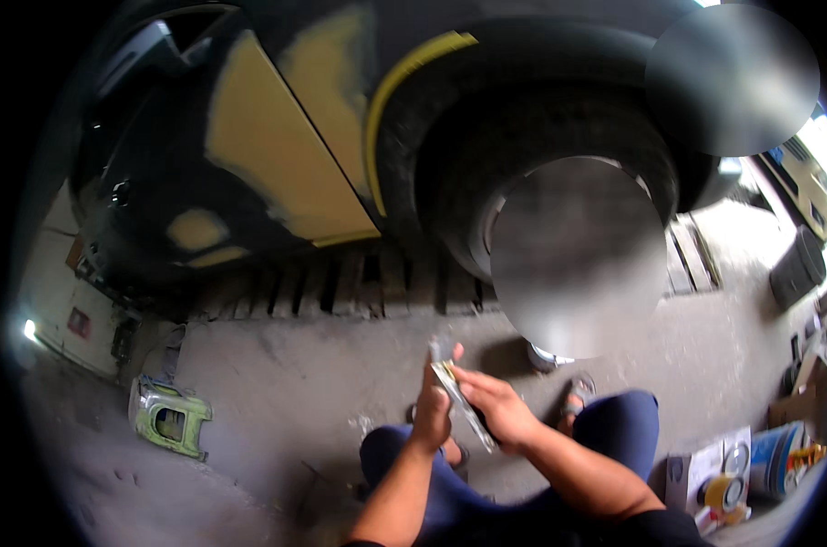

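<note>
My left hand (432,415) and my right hand (500,406) come together above my knees, in front of a dark car. A thin, flat, pale strip (468,415) with a shiny edge slants between them, and its exact kind is not clear. The fingers of my right hand close on its upper end, where a yellowish smear (449,368) shows. From the top of my left hand, whose fingers are curled, a small greyish flat piece (442,348) sticks up, blurred. Tan filler patches (258,137) cover parts of the car's side (158,182).
Yellow tape (377,118) edges the wheel arch over a tyre (559,118). Slatted boards (341,284) lie along the car's underside. A green frame-like part (172,417) rests at left. Cans (774,460) and a box (692,479) stand at right, below a dark bin (798,267).
</note>
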{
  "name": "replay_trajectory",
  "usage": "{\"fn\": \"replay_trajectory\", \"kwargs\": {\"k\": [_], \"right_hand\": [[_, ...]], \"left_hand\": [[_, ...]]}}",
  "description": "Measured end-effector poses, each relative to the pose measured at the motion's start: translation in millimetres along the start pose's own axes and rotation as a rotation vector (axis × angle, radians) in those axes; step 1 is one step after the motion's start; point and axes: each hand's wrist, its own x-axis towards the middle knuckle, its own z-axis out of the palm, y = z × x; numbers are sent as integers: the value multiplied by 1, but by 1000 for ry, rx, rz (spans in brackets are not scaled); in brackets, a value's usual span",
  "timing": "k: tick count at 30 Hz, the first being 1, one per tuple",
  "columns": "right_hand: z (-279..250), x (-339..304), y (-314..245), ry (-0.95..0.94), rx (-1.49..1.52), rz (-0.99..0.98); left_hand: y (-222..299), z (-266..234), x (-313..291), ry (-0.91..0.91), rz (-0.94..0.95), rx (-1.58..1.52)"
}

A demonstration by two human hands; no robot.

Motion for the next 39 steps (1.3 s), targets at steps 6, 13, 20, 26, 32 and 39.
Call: {"fn": "replay_trajectory", "kwargs": {"k": [6,13,20,26,32,39], "right_hand": [[9,7,2,17,-21,-9],[1,15,8,76,-284,-236],[-7,3,16,97,-259,-165],[-13,-3,24,152,-483,-320],[-16,-11,13,178,-569,-218],[-29,-9,11,227,-684,-373]], "left_hand": [[6,-23,4,-96,-32,209],[20,-19,-9,-94,-33,208],[36,-17,-16,-172,-179,205],[43,-19,-17,-217,-388,182],[33,-23,-32,-235,-539,141],[20,-27,-35,-453,-685,274]]}}
